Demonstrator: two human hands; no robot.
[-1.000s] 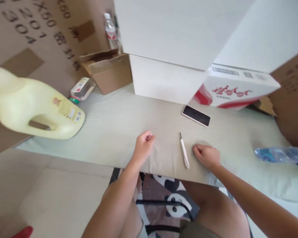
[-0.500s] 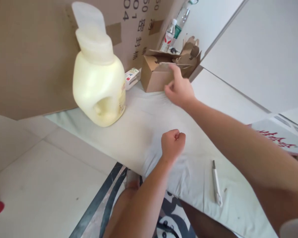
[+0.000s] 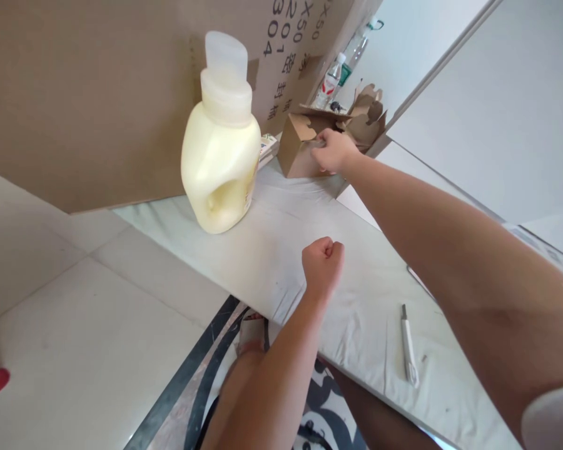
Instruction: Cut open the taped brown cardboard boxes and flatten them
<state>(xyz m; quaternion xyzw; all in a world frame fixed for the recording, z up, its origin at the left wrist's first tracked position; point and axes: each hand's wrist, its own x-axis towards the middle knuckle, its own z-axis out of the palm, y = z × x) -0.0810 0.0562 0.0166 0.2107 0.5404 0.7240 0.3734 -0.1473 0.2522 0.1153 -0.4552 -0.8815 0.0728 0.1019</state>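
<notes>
My right hand (image 3: 335,152) reaches to the far end of the cloth-covered surface. Its fingers close on the near upper edge of an open brown cardboard box (image 3: 293,153). My left hand (image 3: 323,262) is a closed fist over the cloth, with nothing showing from it. A pale yellow detergent bottle (image 3: 220,150) with a translucent cap stands upright left of the box, apart from both hands. Nearer to me, on the right, a white utility knife (image 3: 408,347) lies on the cloth.
A large printed carton (image 3: 122,106) rises behind the detergent bottle. Between bottle and brown box sits a small white packet (image 3: 267,149). Two clear plastic bottles, one a water bottle (image 3: 329,82), stand behind the box. White panels (image 3: 497,112) border the right side.
My right hand has gone from a pointing shape above the box's edge to closing on it. My left fist stays nearly still. The view has shifted, moving the detergent bottle rightward in the picture.
</notes>
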